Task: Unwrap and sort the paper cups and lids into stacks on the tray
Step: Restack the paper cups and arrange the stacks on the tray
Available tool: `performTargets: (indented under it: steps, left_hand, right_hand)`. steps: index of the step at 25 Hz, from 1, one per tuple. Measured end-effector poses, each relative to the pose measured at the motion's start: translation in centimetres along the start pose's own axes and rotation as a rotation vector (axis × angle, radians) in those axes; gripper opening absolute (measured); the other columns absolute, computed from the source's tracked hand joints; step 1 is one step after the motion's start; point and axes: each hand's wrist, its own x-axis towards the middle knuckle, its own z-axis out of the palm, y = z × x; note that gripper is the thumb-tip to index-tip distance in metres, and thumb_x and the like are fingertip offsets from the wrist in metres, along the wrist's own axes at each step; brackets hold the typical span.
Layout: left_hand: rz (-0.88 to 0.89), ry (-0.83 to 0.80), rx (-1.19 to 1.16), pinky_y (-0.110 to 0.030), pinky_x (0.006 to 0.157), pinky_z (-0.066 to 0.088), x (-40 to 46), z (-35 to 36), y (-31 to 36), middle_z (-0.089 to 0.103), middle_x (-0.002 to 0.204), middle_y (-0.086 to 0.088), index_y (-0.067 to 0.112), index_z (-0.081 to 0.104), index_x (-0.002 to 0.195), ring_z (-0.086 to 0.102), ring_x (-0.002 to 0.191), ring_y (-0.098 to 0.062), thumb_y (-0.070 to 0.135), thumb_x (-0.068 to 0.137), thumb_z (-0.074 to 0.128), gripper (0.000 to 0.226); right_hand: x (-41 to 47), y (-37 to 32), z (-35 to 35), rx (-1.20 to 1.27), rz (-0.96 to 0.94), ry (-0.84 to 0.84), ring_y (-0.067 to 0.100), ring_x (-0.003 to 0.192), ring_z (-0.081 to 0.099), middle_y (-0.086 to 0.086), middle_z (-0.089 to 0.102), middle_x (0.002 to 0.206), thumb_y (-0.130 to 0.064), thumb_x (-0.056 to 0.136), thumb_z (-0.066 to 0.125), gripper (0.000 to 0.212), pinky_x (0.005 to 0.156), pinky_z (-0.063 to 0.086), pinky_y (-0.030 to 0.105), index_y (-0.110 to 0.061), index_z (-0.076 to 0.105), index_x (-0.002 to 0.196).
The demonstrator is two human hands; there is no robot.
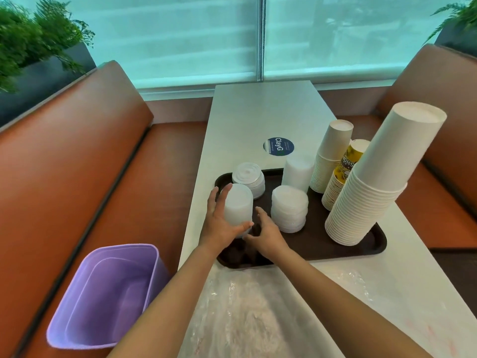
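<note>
A dark brown tray (361, 250) lies on the white table. My left hand (219, 223) grips a stack of frosted white lids (238, 206) standing at the tray's left side, thumb across its front. My right hand (267, 235) sits just right of that stack's base, fingers loosely curled, holding nothing that I can see. Behind it stands a short stack of white lids (249, 178). Another lid stack (290, 209) and a taller translucent stack (298, 173) stand mid-tray. A tall leaning stack of white paper cups (374, 187) fills the right side.
A second white cup stack (330, 156) and a yellow printed cup stack (343, 171) stand behind the tall one. Clear plastic wrap (258, 311) lies on the table near me. A purple bin (105, 295) sits on the orange bench at left.
</note>
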Motion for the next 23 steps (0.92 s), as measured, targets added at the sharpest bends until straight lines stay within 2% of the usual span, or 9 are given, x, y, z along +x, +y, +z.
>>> performTargets:
  steps: [2,6,12,17,23]
  left_hand:
    - [-0.001,-0.019,-0.032,-0.02,0.1,0.03,0.4,0.2,-0.4,0.027,0.151,0.003,0.038,0.028,0.139,0.032,0.132,-0.018,0.028,0.07,0.081,0.087]
    - [-0.027,-0.002,-0.04,-0.026,0.098,0.041,1.0,0.2,-0.8,0.041,0.139,0.0,0.03,0.041,0.13,0.042,0.122,-0.018,0.023,0.073,0.079,0.068]
    - [-0.01,-0.024,-0.049,-0.033,0.097,0.046,-0.1,-0.1,-1.0,0.042,0.139,-0.002,0.026,0.042,0.128,0.044,0.12,-0.019,0.02,0.073,0.08,0.067]
    - [-0.008,-0.049,-0.088,-0.035,0.096,0.048,-2.4,-0.5,-0.9,0.044,0.134,0.0,0.028,0.044,0.126,0.047,0.115,-0.02,0.02,0.07,0.082,0.067]
    - [0.004,-0.071,-0.089,-0.032,0.095,0.047,-4.7,-1.1,-1.0,0.044,0.132,0.001,0.028,0.044,0.125,0.043,0.109,-0.013,0.022,0.07,0.082,0.067]
  right_hand:
    - [0.9,-0.1,0.5,0.08,-0.037,-0.011,0.021,0.137,0.035,0.0,0.035,0.149,-0.026,0.072,0.08,0.098,0.112,0.034,0.042,-0.022,0.02,0.15]
    - [2.3,-0.4,0.9,0.117,-0.072,-0.04,0.016,0.124,0.046,-0.001,0.047,0.137,-0.016,0.072,0.08,0.087,0.105,0.041,0.034,-0.023,0.029,0.143]
    - [1.7,0.0,0.8,0.095,-0.097,-0.051,0.016,0.12,0.048,0.0,0.049,0.134,-0.02,0.071,0.083,0.082,0.102,0.044,0.035,-0.02,0.036,0.138]
    - [-0.5,0.6,1.0,0.057,-0.11,-0.044,0.013,0.108,0.052,-0.004,0.055,0.122,-0.024,0.068,0.084,0.08,0.089,0.045,0.024,-0.02,0.04,0.135]
    - [-2.7,1.3,1.9,-0.013,-0.115,-0.001,0.015,0.107,0.056,-0.004,0.058,0.119,-0.032,0.064,0.086,0.082,0.09,0.05,0.031,-0.019,0.042,0.133]
